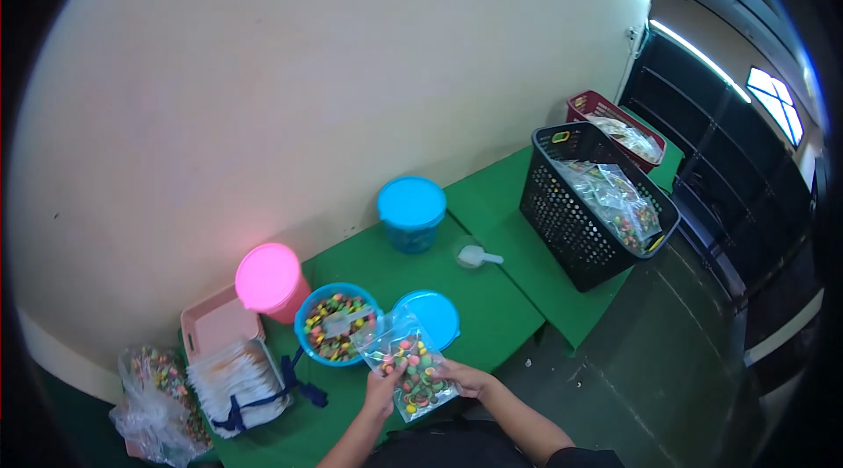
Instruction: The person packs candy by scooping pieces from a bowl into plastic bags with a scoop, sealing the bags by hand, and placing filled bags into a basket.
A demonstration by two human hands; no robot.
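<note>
Both my hands hold a clear plastic bag (421, 386) partly filled with round, colourful candies or snack pieces. My left hand (381, 391) grips its left side, thumb over the front. On the right side, the fingers of my right hand (467, 378) are closed on the bag's edge. The bag's upper part overlaps the rim of an uncovered blue tub (303, 338) full of the same pieces, where a clear scoop (349, 320) lies on top. Behind the bag, a round blue lid (436, 317) rests on the green table (500, 310).
A pink lidded tub (272, 279), blue lidded tub (413, 213) and white scoop (479, 256) stand farther back. Left are a pink tray (219, 326), stacked white bags (235, 380) and a large candy bag (158, 406). Right, a black basket (571, 226) holds filled bags; a red basket (597, 103) stands behind.
</note>
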